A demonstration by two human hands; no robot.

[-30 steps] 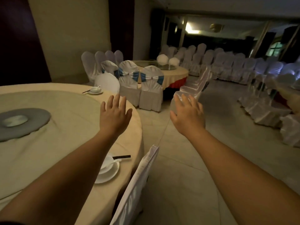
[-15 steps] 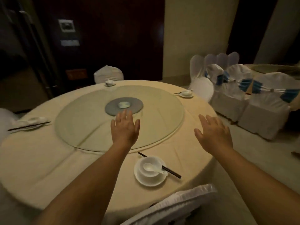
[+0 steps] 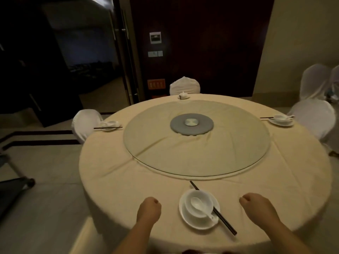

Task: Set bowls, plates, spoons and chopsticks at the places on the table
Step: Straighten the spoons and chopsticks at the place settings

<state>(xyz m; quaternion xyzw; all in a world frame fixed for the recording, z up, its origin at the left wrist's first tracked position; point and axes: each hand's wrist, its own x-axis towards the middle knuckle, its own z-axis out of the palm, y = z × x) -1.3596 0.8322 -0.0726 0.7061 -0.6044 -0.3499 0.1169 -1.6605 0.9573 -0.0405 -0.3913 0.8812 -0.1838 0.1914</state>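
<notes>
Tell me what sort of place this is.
Probably a restaurant banquet room: a big round table with a glass turntable, chairs in white covers, and a bowl, plate, spoon and chopsticks at each place.

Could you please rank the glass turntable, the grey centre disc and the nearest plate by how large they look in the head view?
1. Glass turntable, by far the largest.
2. Grey centre disc.
3. Nearest plate, close to the disc; nearness to the camera leaves that unsure.

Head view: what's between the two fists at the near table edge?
In the head view, between the left hand and right hand sits a white round plate carrying a white bowl with a white ceramic spoon; dark chopsticks cross it.
</notes>
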